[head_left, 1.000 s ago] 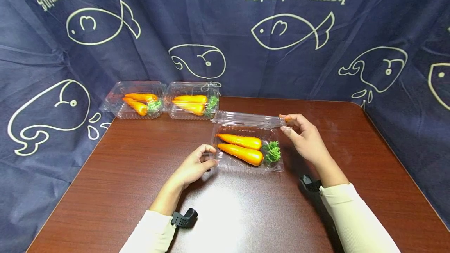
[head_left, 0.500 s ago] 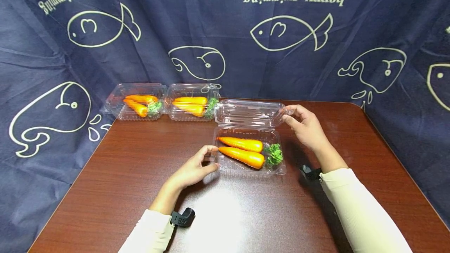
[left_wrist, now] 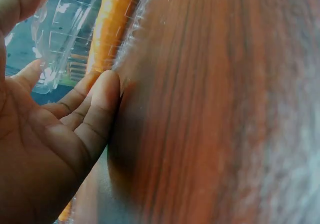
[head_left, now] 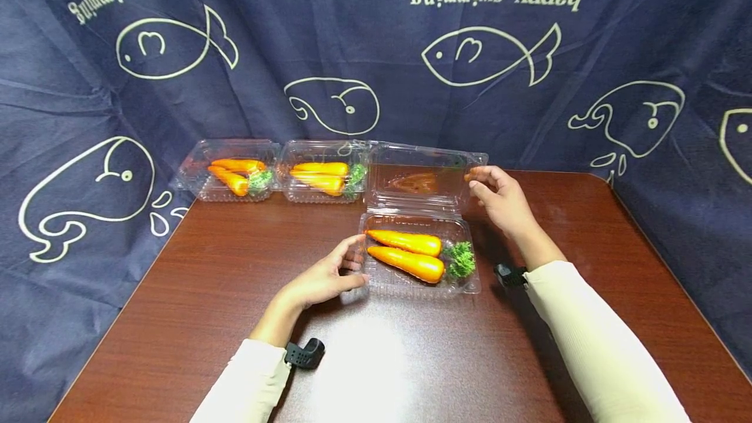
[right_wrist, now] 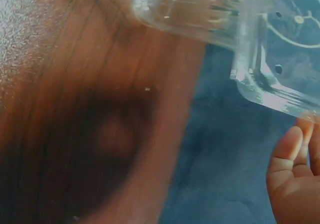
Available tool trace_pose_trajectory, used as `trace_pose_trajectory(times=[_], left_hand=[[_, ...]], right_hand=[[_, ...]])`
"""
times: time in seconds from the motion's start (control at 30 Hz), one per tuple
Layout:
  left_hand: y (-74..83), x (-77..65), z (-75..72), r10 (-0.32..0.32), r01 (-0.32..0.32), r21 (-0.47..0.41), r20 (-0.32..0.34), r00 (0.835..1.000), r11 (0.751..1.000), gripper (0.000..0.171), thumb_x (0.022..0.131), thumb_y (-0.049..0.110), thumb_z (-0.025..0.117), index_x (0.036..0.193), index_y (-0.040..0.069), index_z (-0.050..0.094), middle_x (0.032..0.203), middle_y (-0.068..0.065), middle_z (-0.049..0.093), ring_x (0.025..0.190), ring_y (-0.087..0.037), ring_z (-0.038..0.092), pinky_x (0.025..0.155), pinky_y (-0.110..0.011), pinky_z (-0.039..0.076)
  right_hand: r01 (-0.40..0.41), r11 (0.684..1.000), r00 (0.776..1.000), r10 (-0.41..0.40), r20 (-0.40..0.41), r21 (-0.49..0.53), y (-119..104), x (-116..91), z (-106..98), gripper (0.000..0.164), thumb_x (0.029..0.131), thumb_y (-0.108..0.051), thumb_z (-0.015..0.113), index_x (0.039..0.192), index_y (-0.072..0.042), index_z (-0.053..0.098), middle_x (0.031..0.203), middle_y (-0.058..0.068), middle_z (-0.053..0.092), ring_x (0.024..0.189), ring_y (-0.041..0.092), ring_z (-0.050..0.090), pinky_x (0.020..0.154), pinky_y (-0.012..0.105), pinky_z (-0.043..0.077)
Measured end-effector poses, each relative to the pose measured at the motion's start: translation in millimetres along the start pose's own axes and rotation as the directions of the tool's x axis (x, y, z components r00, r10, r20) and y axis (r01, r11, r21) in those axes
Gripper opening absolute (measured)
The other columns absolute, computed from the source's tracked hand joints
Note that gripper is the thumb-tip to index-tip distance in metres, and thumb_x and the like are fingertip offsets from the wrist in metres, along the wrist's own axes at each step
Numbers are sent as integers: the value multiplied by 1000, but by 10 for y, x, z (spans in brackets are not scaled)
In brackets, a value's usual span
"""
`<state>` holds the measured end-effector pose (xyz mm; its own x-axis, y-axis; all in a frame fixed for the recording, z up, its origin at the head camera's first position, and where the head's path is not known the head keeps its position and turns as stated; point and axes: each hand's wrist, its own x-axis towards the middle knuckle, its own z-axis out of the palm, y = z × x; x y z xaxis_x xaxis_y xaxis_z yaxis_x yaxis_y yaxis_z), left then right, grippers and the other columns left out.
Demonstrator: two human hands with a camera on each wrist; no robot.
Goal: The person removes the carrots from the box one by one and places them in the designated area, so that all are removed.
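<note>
A clear plastic clamshell container [head_left: 376, 286] sits mid-table with its hinged lid [head_left: 405, 158] standing raised at the back. Inside lie two carrots [head_left: 405, 263], side by side, and a sprig of green parsley [head_left: 461, 260] at the right end. My left hand [head_left: 320, 279] is at the container's left side, fingers and thumb spread around its edge. In the left wrist view, the thumb [left_wrist: 102, 104] is close to the ridged wall. My right hand [head_left: 505, 201] is at the lid's right edge; fingertips reach it, and the right wrist view shows the thumb [right_wrist: 287, 146] apart from it.
Two closed clear containers [head_left: 237, 191] [head_left: 323, 194], each with carrots and greenery, stand at the table's back left. A dark blue cloth [head_left: 405, 109] printed with fish hangs behind the brown table [head_left: 587, 266], which reflects bright glare in front.
The lid has swung up and back from a low tilt, with my right hand moving backward along with it. My left hand has stayed beside the container.
</note>
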<state>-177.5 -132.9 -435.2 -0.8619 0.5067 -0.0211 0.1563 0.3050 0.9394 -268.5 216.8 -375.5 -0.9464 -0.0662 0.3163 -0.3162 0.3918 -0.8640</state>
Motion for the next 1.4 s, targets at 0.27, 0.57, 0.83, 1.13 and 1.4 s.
trace_pose_trajectory(times=[0.27,0.57,0.83,1.13,1.4], left_hand=[[-18,35,62,-50,50,-82,2,999,995,80,91,16,70,156,14,22,136,-22,45,115,-31,48,77,-34,52],[-20,43,75,-43,49,-139,50,998,989,81,92,11,69,156,13,20,137,-24,43,116,-33,50,73,-37,55],[6,8,81,-46,60,-187,77,996,981,82,92,11,70,156,13,19,140,-24,42,111,-27,51,76,-37,54],[-26,32,59,-32,44,-166,71,997,985,81,93,12,69,155,12,18,141,-23,43,111,-26,52,82,-33,51],[-18,3,68,-37,48,-153,70,997,987,80,94,14,68,156,12,18,142,-23,42,113,-27,51,83,-32,50]], right_hand=[[-55,997,998,55,-10,52,243,77,101,28,100,-1,53,126,12,54,121,27,60,79,3,56,64,18,48],[-143,985,989,144,-7,95,410,78,142,30,100,2,48,128,11,49,125,25,58,76,8,56,61,20,50],[-221,966,975,217,43,132,460,91,156,33,102,-2,48,132,12,46,120,24,58,71,5,52,57,19,50],[-274,952,960,263,93,136,522,140,183,34,104,-5,45,133,14,44,120,24,59,66,4,56,57,17,50],[-306,952,943,299,146,23,545,168,207,38,106,-8,42,138,13,43,128,33,55,72,6,58,62,19,51]])
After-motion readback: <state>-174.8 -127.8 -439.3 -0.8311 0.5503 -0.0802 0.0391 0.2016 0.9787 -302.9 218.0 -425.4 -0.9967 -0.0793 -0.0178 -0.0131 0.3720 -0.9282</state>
